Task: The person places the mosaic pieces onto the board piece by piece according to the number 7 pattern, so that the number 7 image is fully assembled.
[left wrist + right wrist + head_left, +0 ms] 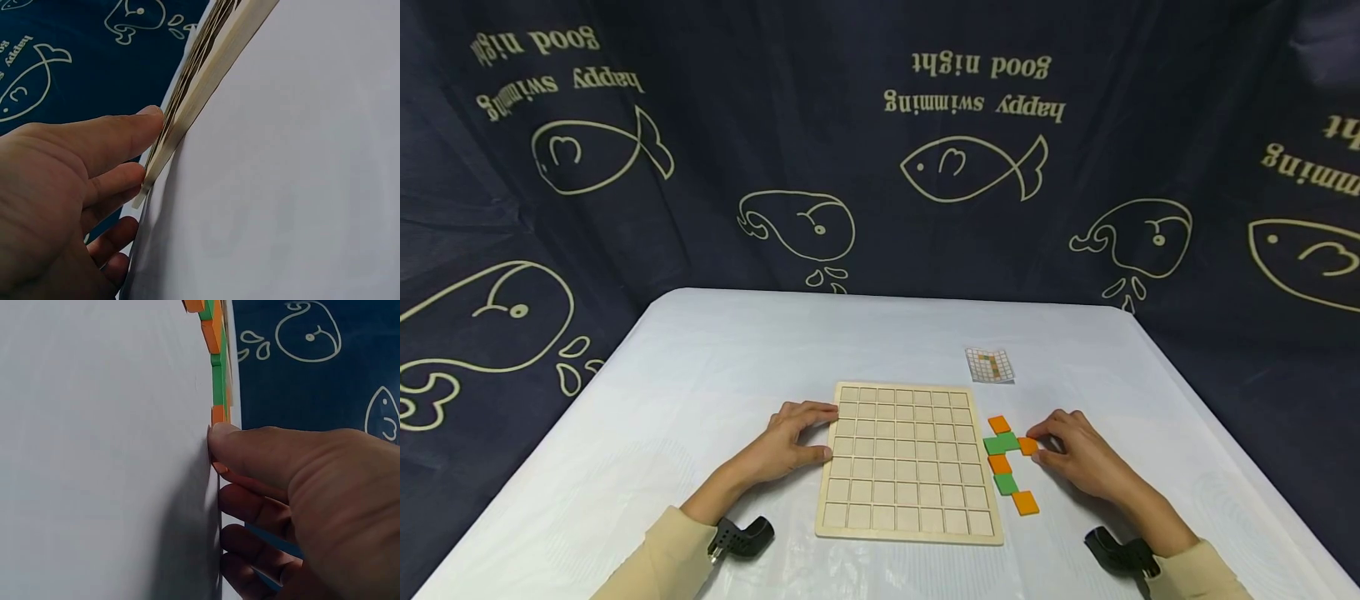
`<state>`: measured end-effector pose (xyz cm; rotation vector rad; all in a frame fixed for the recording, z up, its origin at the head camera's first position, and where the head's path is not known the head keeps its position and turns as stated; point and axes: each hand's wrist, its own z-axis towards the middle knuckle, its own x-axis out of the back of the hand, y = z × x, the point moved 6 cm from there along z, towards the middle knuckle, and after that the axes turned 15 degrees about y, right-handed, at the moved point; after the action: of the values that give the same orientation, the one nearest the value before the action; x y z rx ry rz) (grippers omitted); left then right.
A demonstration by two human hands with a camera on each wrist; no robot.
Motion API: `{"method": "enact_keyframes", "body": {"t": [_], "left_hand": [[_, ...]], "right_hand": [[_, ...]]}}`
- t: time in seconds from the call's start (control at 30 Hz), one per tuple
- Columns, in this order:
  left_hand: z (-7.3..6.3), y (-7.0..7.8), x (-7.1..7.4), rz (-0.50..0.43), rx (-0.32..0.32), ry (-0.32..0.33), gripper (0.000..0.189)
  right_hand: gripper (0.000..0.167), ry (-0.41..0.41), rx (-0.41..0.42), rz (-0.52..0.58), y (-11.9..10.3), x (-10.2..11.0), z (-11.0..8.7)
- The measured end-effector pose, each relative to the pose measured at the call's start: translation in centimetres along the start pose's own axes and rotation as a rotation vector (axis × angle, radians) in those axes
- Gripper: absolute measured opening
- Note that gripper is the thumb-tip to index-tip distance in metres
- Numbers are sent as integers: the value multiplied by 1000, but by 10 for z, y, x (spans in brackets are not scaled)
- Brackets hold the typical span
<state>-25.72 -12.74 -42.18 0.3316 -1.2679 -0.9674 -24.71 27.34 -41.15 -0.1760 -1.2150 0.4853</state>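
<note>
A wooden grid board (910, 537) with rows of square recesses lies flat on the table. My left hand (790, 442) rests against its left edge, thumb and fingertips touching the rim; the left wrist view shows the thumb (128, 134) at that edge. Beside the board's right edge, my right hand (1082, 454) pinches an orange square tile (1027, 447) between thumb and index finger. Close by lie a green tile piece (1001, 443), an orange tile (998, 425), another orange tile (999, 464), a green tile (1006, 484) and a lower orange tile (1026, 502).
Behind the board's right corner lies a small printed pattern card (990, 366). A white cover (737, 350) lies over the table. Dark cloth (865, 125) with fish and whale drawings hangs behind it. Each wrist wears a black camera mount (743, 537).
</note>
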Motion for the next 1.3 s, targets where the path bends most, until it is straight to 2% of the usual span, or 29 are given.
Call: {"method": "enact_keyframes", "body": {"t": [0.7,1.07,1.3], "left_hand": [[1,0,0,16,-23,17,52],[1,-1,-1,17,-9,12,53],[1,1,-1,15,-11,18,52]], "right_hand": [[20,38,-8,-6,-5,6,3],[21,103,79,36,-26,8,9],[21,95,102,82,-43,7,15]]}}
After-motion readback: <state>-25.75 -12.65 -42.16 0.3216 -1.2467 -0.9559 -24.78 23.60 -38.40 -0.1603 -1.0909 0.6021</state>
